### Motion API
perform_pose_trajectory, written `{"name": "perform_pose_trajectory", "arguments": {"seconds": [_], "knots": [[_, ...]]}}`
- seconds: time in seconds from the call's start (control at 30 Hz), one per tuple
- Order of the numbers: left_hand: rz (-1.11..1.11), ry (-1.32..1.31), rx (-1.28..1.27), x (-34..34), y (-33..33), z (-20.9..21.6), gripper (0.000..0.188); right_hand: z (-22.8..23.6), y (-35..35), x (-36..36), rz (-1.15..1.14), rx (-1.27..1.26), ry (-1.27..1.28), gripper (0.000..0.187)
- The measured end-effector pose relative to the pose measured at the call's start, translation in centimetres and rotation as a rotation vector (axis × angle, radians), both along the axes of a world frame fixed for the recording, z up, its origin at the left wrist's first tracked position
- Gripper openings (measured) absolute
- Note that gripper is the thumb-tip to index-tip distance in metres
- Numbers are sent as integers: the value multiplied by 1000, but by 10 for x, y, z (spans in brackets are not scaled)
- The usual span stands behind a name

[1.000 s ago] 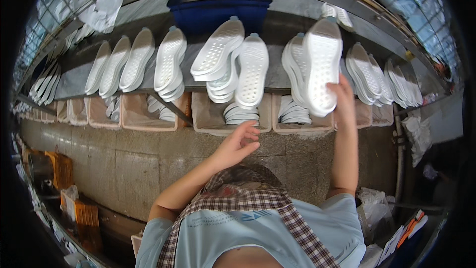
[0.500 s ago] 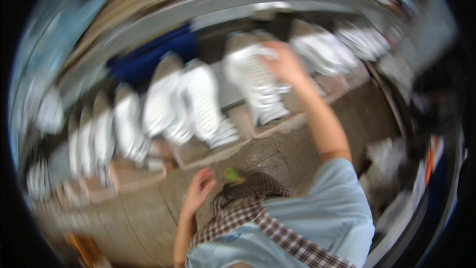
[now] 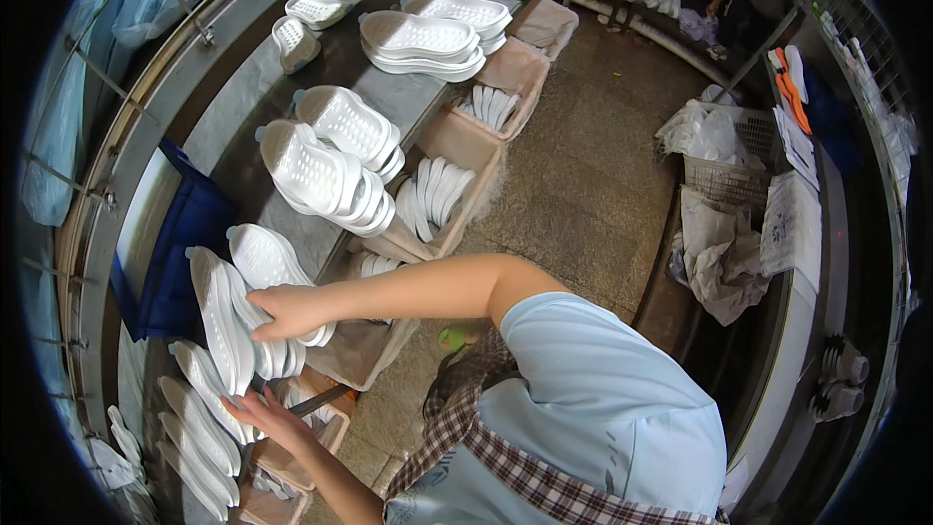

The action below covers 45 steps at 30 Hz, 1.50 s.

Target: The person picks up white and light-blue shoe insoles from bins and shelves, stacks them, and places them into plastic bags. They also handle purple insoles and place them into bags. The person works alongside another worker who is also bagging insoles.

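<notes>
A stack of white soles point(image 3: 222, 319) was set on the grey shelf point(image 3: 309, 236), its lower end brought close to the front edge, with a neighbouring stack point(image 3: 264, 255) placed just beside it. Little room was left between the two. To the rear, the stack was closely bordered by a blue container point(image 3: 180, 258); in front, the shelf edge was overhung by some soles, and a lined bin point(image 3: 364, 362) was placed below. More room was offered by the bare strip of shelf toward the next stack point(image 3: 323, 170).

The right hand point(image 3: 290, 313) was laid across the near side of the soles, its fingers partly curled between the two stacks; whether a sole was gripped could not be told. The left hand point(image 3: 267, 416) was held at the stack's lower end, fingers spread, the soles lying just beyond the fingertips; contact could not be made out.

Farther out, a broad stretch of floor point(image 3: 554, 136) was left open, bounded opposite by a basket point(image 3: 724, 180) in which clear plastic was heaped.
</notes>
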State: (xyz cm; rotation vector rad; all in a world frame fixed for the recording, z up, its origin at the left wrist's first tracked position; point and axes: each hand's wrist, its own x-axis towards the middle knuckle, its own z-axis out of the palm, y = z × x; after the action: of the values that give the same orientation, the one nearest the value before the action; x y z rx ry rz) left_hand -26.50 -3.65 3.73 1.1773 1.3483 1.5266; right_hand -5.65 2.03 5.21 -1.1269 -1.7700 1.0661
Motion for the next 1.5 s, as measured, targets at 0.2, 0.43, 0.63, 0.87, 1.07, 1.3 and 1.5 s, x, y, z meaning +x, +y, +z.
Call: {"name": "perform_pose_trajectory", "arguments": {"seconds": [0.2,0.43,0.63,0.87,1.07,1.3,1.5], "knots": [[-142,-376,-70,-13,46,10,64,5,35,-33,-48,-257,247,88],[-294,-671,-266,-2,53,8,67,18,40,-67,-164,-503,355,87],[-229,-697,-302,-2,16,2,65,13,7,-76,-117,-580,372,90],[-162,-683,-333,-2,10,-12,55,12,-3,-83,-115,-650,600,76],[-271,-758,-281,-2,26,3,47,18,11,-78,-25,-732,847,60],[-404,-696,-38,-8,43,-13,62,32,36,-76,-79,-698,735,78],[-196,-596,-89,-18,-15,-46,67,37,13,-67,-196,-522,637,83]]}}
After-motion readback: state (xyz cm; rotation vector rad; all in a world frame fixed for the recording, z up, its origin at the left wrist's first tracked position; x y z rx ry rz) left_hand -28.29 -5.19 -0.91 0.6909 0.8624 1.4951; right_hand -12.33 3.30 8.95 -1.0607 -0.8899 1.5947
